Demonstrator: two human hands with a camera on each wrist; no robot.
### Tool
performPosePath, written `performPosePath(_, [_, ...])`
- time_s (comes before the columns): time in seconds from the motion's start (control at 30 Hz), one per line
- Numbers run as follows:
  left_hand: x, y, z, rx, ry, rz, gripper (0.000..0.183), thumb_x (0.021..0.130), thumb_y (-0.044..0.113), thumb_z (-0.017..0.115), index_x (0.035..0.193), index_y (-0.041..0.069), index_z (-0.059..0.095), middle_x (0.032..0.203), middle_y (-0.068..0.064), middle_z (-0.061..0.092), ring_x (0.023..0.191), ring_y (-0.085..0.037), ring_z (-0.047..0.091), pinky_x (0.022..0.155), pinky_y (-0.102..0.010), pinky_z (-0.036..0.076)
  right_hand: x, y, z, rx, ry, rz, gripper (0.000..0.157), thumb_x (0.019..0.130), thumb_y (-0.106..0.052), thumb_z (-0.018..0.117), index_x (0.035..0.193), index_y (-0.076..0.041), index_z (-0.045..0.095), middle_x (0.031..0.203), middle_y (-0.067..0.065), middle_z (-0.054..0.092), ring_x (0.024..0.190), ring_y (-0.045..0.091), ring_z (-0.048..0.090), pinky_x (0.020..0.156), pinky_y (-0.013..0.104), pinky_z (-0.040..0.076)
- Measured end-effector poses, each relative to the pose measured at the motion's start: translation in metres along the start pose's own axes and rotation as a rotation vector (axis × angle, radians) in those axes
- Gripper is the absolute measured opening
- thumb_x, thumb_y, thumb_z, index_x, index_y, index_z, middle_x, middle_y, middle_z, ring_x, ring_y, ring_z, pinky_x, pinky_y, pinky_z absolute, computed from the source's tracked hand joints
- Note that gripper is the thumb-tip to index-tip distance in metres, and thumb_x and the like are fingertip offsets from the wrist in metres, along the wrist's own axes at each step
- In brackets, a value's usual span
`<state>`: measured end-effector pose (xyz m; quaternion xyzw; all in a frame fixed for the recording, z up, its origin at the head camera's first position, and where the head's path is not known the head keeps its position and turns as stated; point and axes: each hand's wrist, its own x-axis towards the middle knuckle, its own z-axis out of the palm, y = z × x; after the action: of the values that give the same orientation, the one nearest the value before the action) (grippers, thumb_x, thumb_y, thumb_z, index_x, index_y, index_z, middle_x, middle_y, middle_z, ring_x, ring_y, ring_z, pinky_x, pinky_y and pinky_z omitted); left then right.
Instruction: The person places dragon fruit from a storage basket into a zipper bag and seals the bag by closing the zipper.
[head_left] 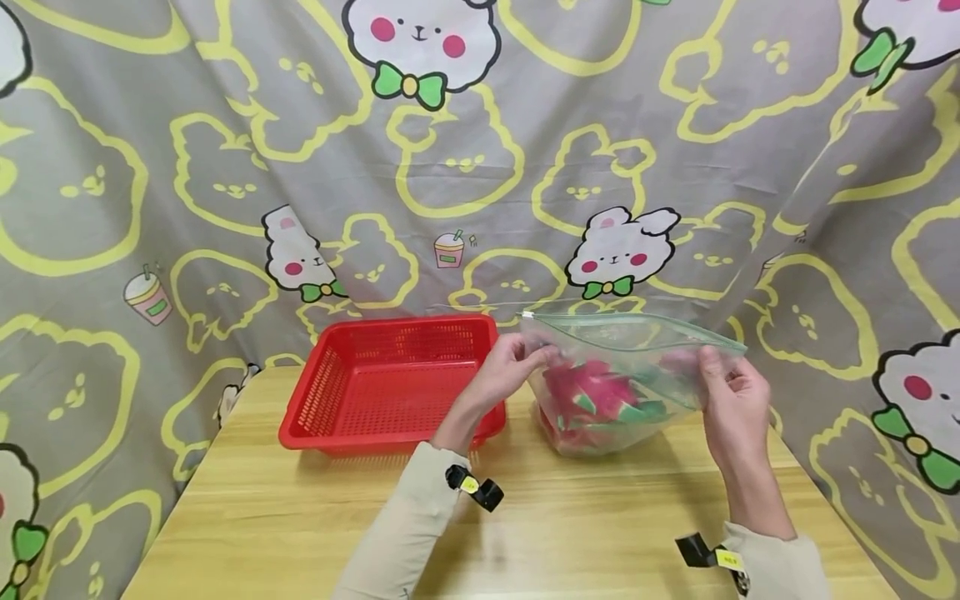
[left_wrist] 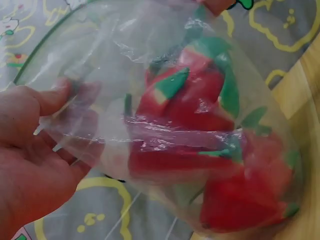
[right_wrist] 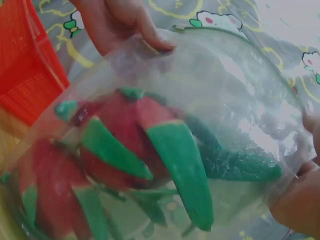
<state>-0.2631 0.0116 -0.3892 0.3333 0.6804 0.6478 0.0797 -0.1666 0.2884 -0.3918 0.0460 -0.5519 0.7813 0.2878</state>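
A clear zip bag [head_left: 622, 333] with a green seal strip stands at the right, its bottom at the table. Inside it are red dragon fruits [right_wrist: 122, 135] with green-tipped scales, one lying above another. A small white slider [head_left: 528, 315] sits at the left end of the strip. My left hand [head_left: 510, 367] pinches the bag's left side just below the slider, thumb on the near face. The opposite upper side is pinched by my right hand [head_left: 735, 400], and the bag's mouth bows apart between the two hands.
A red plastic basket [head_left: 300, 412] with slotted walls stands on the wooden table [head_left: 315, 533], close to the bag on its left. Behind the table hangs a grey curtain [head_left: 480, 192] printed with cartoon figures, and it wraps around both sides.
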Motion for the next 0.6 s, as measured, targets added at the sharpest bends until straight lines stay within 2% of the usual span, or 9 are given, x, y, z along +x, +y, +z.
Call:
performPosePath(0.03, [0.0, 0.0, 0.001, -0.003, 0.001, -0.001, 0.019, 0.104, 0.012, 0.06, 0.114, -0.002, 0.069, 0.11, -0.013, 0.075, 0.101, -0.018, 0.071, 0.096, -0.031, 0.053, -0.002, 0.001, -0.003, -0.004, -0.056, 0.012, 0.015, 0.102, -0.001, 0.059, 0.105, 0.007, 0.071, 0.093, 0.006, 0.078, 0.08, 0.006, 0.069, 0.072, 0.017, 0.054])
performPosePath(0.07, [0.0, 0.0, 0.002, -0.004, -0.005, -0.002, 0.02, 0.105, 0.011, 0.058, 0.116, -0.003, 0.068, 0.112, -0.014, 0.074, 0.104, -0.019, 0.071, 0.098, -0.032, 0.053, -0.004, 0.002, -0.005, -0.044, -0.093, 0.02, 0.013, 0.101, 0.002, 0.06, 0.105, 0.005, 0.072, 0.093, 0.003, 0.078, 0.077, 0.004, 0.066, 0.071, 0.016, 0.053])
performPosePath(0.1, [0.0, 0.0, 0.003, 0.007, -0.009, 0.001, 0.021, 0.106, 0.011, 0.056, 0.117, -0.003, 0.066, 0.112, -0.014, 0.073, 0.103, -0.018, 0.07, 0.098, -0.032, 0.053, -0.006, 0.003, -0.008, -0.085, -0.115, 0.03, 0.013, 0.099, 0.005, 0.061, 0.103, 0.001, 0.073, 0.09, 0.0, 0.076, 0.081, 0.005, 0.066, 0.074, 0.016, 0.053])
performPosePath(0.17, [0.0, 0.0, 0.005, 0.018, -0.015, 0.012, 0.023, 0.107, 0.011, 0.053, 0.123, -0.002, 0.064, 0.113, -0.014, 0.071, 0.104, -0.016, 0.067, 0.098, -0.031, 0.053, -0.009, 0.006, -0.014, -0.21, -0.146, 0.046, 0.017, 0.097, 0.006, 0.065, 0.104, -0.005, 0.076, 0.086, -0.007, 0.073, 0.073, -0.001, 0.06, 0.069, 0.015, 0.049])
performPosePath(0.27, [0.001, -0.001, 0.008, 0.068, 0.011, 0.045, 0.018, 0.107, 0.011, 0.053, 0.111, -0.005, 0.062, 0.099, -0.013, 0.064, 0.092, -0.011, 0.06, 0.083, -0.025, 0.051, -0.011, 0.01, -0.018, -0.359, -0.168, 0.045, 0.016, 0.097, 0.0, 0.068, 0.11, -0.003, 0.077, 0.089, -0.011, 0.074, 0.078, -0.001, 0.061, 0.07, 0.013, 0.048])
performPosePath(0.37, [0.001, -0.002, 0.01, 0.1, 0.05, 0.061, 0.017, 0.107, 0.011, 0.054, 0.101, -0.004, 0.059, 0.087, -0.009, 0.056, 0.081, -0.011, 0.051, 0.072, -0.022, 0.044, -0.01, 0.013, -0.017, -0.392, -0.18, 0.027, 0.021, 0.102, -0.005, 0.063, 0.118, 0.005, 0.072, 0.104, -0.009, 0.077, 0.102, 0.004, 0.066, 0.083, 0.015, 0.05])
performPosePath(0.43, [0.0, -0.003, 0.011, 0.12, 0.073, 0.062, 0.016, 0.107, 0.011, 0.055, 0.099, -0.003, 0.058, 0.083, -0.006, 0.051, 0.077, -0.012, 0.046, 0.068, -0.024, 0.039, -0.011, 0.014, -0.016, -0.421, -0.171, 0.017, 0.023, 0.103, -0.009, 0.062, 0.117, 0.006, 0.072, 0.103, -0.01, 0.077, 0.103, 0.004, 0.065, 0.082, 0.014, 0.05])
performPosePath(0.53, [-0.003, -0.004, 0.013, 0.109, 0.099, 0.049, 0.016, 0.107, 0.011, 0.054, 0.104, -0.003, 0.06, 0.087, -0.004, 0.055, 0.082, -0.011, 0.05, 0.073, -0.024, 0.044, -0.012, 0.014, -0.016, -0.451, -0.177, 0.038, 0.024, 0.104, -0.013, 0.061, 0.116, 0.004, 0.073, 0.101, -0.011, 0.077, 0.101, 0.003, 0.063, 0.078, 0.015, 0.049])
performPosePath(0.6, [-0.005, -0.004, 0.015, 0.062, 0.106, 0.028, 0.018, 0.108, 0.013, 0.053, 0.109, -0.004, 0.06, 0.092, -0.005, 0.059, 0.088, -0.011, 0.054, 0.079, -0.025, 0.047, -0.012, 0.013, -0.017, -0.463, -0.188, 0.065, 0.025, 0.105, -0.016, 0.061, 0.115, 0.001, 0.075, 0.1, -0.011, 0.077, 0.097, 0.003, 0.063, 0.074, 0.015, 0.049])
